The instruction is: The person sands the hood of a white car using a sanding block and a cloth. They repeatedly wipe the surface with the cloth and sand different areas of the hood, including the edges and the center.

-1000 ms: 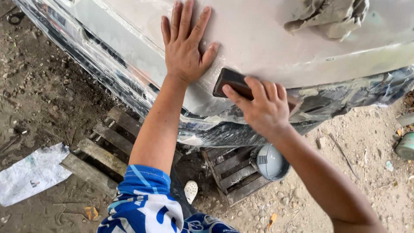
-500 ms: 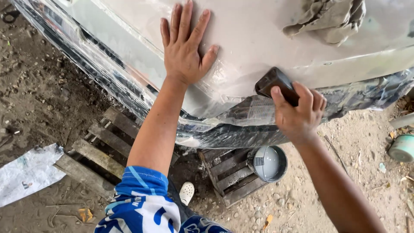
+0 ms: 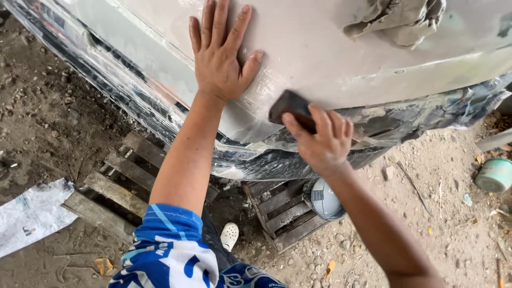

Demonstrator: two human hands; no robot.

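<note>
- Step in hand, by my read: sanding the pale grey car body panel [image 3: 330, 58] with a dark sanding block [image 3: 290, 108]; the stroke looks mid-pass low on the panel, just above the plastic masking film [image 3: 405, 125].
- Right hand [image 3: 325, 141], centre of frame, fingers curled together and clamped on the block's right end, pressing it flat against the panel.
- Left hand [image 3: 218, 53], upper centre, fingers spread apart, palm flat on the panel, holding nothing; it looks like a brace.
- Block sits centre of frame, just right of and below the left thumb, close to it but apart.
- Block's long axis runs from upper left to lower right; the free end points upper left toward the left hand, the other end is hidden under the fingers.
- Next move likely calls for even flat pressure, block kept flush to the curve, staying off the film edge below.
- Crumpled grey rag [image 3: 397, 18] lies on the panel, upper right, well apart from the block.
- Wooden pallet [image 3: 128, 170] on the dirt ground, lower left; round grey tin [image 3: 325, 200] below the right wrist.
- Green can [image 3: 495, 175] at right edge; newspaper sheet [image 3: 32, 213] at far left.
</note>
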